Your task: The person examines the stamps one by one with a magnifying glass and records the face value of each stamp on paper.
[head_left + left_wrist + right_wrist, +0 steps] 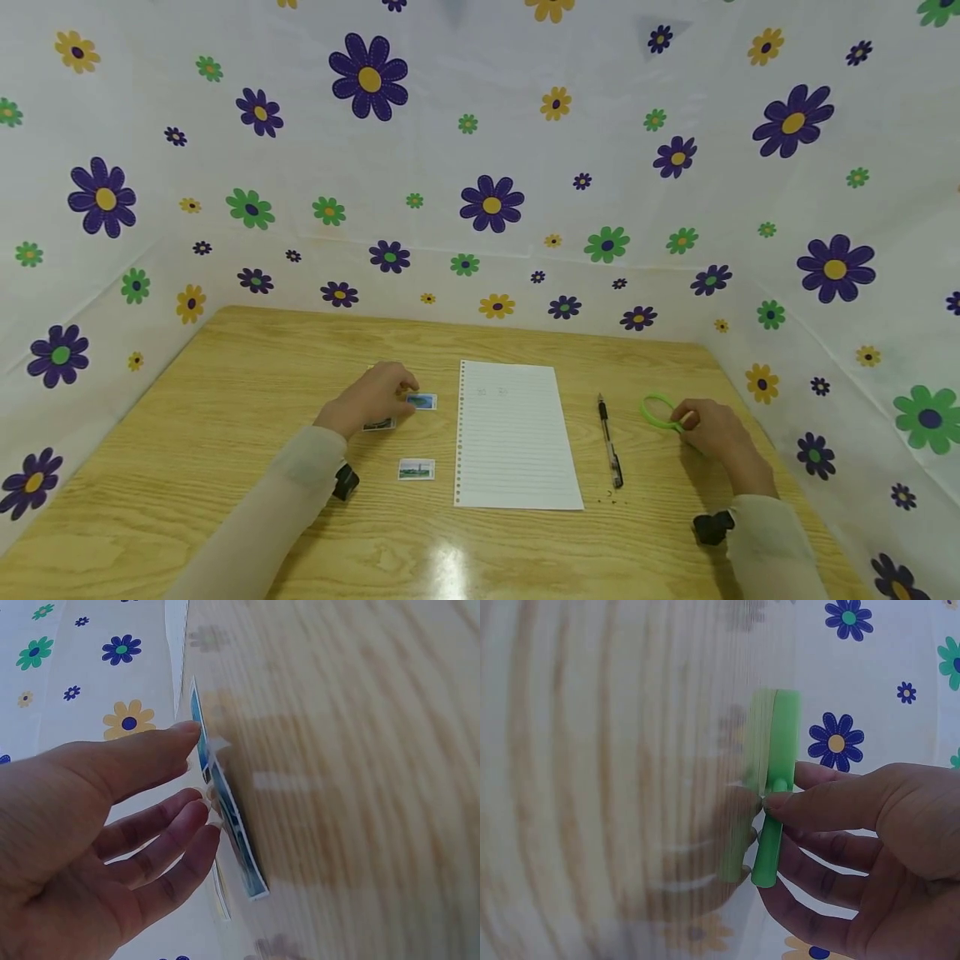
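Note:
My left hand (372, 398) is over the left part of the table beside small picture stamps. Its thumb appears to touch a blue stamp (422, 402) that lies flat, and its fingers are loosely bent near a darker stamp (379, 424), partly covered by the hand. A third stamp (416, 469) with a green landscape lies closer to me. On the right, my right hand (712, 429) pinches the handle of a small green magnifying glass (784, 739) between thumb and fingers. Its round rim lies at or just above the tabletop; the exact contact is unclear.
A lined, hole-punched sheet of paper (517, 442) with faint writing near its top lies mid-table. Right of it is a black pen (608, 442), with small dark crumbs (611, 498) below. A flower-patterned white cloth (435, 150) encloses the wooden table (262, 367).

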`<control>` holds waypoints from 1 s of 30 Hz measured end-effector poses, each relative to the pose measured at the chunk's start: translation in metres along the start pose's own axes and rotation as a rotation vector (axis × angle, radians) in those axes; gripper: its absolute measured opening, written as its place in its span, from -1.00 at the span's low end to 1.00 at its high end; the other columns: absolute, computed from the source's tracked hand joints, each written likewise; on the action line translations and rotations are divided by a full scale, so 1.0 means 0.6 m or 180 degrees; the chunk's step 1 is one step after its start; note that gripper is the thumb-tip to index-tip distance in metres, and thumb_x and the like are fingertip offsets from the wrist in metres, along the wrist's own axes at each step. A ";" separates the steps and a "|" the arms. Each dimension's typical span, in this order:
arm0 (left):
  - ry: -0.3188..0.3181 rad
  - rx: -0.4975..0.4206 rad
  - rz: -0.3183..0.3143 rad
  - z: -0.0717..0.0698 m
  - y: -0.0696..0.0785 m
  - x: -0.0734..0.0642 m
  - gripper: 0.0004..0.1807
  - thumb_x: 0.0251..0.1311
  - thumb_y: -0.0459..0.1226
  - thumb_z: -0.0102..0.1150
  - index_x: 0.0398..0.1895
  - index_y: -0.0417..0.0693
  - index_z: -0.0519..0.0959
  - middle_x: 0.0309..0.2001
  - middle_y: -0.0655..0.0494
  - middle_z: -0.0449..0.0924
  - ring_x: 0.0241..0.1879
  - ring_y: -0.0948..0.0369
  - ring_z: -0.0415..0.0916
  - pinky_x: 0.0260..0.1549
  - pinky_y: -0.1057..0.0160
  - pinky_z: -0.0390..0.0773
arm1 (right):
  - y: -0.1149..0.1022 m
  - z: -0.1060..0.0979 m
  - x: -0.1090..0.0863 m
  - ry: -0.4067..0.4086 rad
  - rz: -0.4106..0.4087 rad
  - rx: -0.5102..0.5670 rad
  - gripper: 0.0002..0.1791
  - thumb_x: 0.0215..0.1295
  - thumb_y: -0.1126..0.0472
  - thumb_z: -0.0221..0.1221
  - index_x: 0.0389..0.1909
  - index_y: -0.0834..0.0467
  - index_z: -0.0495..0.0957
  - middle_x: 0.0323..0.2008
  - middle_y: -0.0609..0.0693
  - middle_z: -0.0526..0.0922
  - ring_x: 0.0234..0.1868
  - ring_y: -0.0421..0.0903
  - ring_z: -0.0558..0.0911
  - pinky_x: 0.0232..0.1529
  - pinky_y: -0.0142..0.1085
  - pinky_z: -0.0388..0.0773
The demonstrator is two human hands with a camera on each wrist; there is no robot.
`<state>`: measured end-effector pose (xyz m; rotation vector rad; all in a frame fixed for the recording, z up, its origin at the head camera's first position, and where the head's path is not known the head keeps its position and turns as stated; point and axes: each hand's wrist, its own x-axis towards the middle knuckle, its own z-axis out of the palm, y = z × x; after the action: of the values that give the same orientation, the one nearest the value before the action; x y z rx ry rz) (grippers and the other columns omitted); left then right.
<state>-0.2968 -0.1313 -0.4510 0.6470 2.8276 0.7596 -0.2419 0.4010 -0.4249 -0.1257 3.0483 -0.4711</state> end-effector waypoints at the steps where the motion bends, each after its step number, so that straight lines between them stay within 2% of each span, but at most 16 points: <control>1: 0.0005 0.0008 0.0011 0.000 0.000 0.001 -0.65 0.25 -0.29 0.42 0.09 -0.19 0.71 0.05 -0.06 0.71 0.05 0.02 0.63 0.13 -0.03 0.65 | 0.000 0.000 0.000 0.0008 -0.0007 0.0004 -0.81 0.19 0.47 0.25 -0.18 0.27 0.66 -0.27 0.29 0.72 -0.22 0.24 0.66 -0.17 0.15 0.61; 10: 0.0051 -0.0076 -0.0043 -0.003 0.005 -0.002 -0.77 0.25 -0.32 0.42 -0.04 -0.15 0.76 0.02 -0.06 0.70 0.01 0.03 0.64 0.12 -0.04 0.67 | -0.001 0.004 -0.001 0.0090 -0.0038 0.0054 -0.82 0.24 0.43 0.26 -0.15 0.26 0.66 -0.25 0.30 0.74 -0.20 0.27 0.67 -0.19 0.16 0.60; 17: 0.0099 -0.0072 -0.0025 -0.003 0.005 -0.002 -0.82 0.23 -0.33 0.43 -0.11 -0.13 0.78 -0.01 -0.07 0.70 -0.03 0.06 0.64 0.07 -0.04 0.68 | -0.012 0.010 0.002 0.0297 -0.0238 0.0113 -0.80 0.21 0.49 0.23 -0.16 0.27 0.66 -0.27 0.31 0.74 -0.24 0.24 0.69 -0.23 0.11 0.63; 22: 0.0106 -0.0087 -0.0071 -0.003 0.005 -0.002 -0.82 0.24 -0.34 0.43 -0.10 -0.13 0.78 0.01 -0.08 0.71 -0.02 0.05 0.65 0.07 -0.03 0.68 | -0.029 0.017 0.012 0.0414 -0.0372 0.0194 -0.79 0.21 0.53 0.23 -0.16 0.27 0.66 -0.30 0.27 0.73 -0.26 0.20 0.69 -0.25 0.08 0.64; 30: 0.0050 -0.0128 -0.0124 -0.005 0.010 -0.003 -0.81 0.24 -0.38 0.41 -0.09 -0.17 0.77 0.02 -0.10 0.72 -0.02 0.02 0.66 0.03 -0.01 0.70 | -0.075 0.024 0.026 0.0413 -0.0612 0.0393 -0.81 0.24 0.52 0.26 -0.16 0.27 0.66 -0.30 0.26 0.73 -0.29 0.15 0.71 -0.29 0.04 0.67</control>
<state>-0.2940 -0.1288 -0.4453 0.5807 2.8223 0.8160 -0.2535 0.3526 -0.4256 -0.4003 3.1365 -0.7046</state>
